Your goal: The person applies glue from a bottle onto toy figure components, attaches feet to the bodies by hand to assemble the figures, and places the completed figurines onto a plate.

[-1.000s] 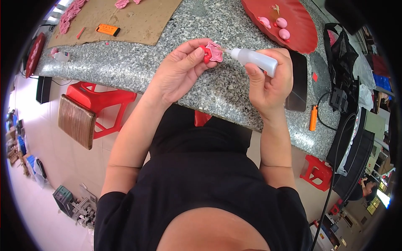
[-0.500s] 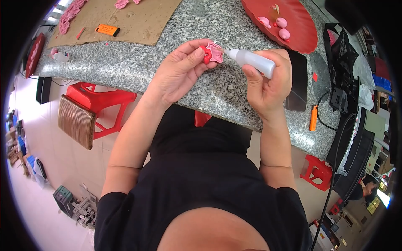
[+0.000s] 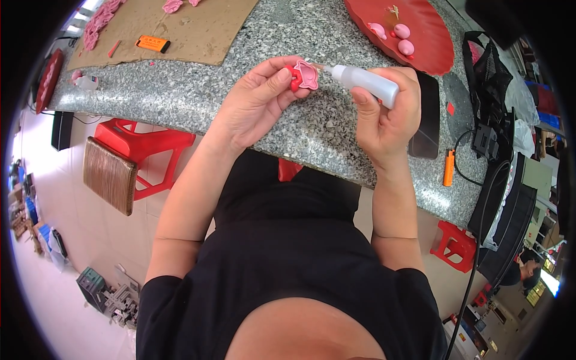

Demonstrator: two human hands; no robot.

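Observation:
Between the thumb and fingers of my left hand (image 3: 258, 96) is a small pink and red molded piece (image 3: 306, 76), its pink hollow side facing the bottle. My right hand (image 3: 393, 117) is wrapped round a translucent white squeeze bottle (image 3: 371, 84) with a thin nozzle. The bottle lies tilted, its nozzle pointing left at the upper rim of the pink piece. Whether the tip touches the rim, I cannot tell. Both hands are above the near edge of the speckled granite table (image 3: 288, 129).
A red scalloped tray (image 3: 429, 36) holds several pink rounded pieces. On brown cardboard (image 3: 198, 30) lie pink pieces and an orange lighter (image 3: 153, 43). To the right are a dark flat phone-like slab (image 3: 424, 132), another orange lighter (image 3: 449, 168) and a black cable. Red stools (image 3: 144, 141) stand below.
The bottle in my right hand has moved slightly right, its nozzle shifting from over the pink piece's opening to its upper rim. The pink piece has turned a little.

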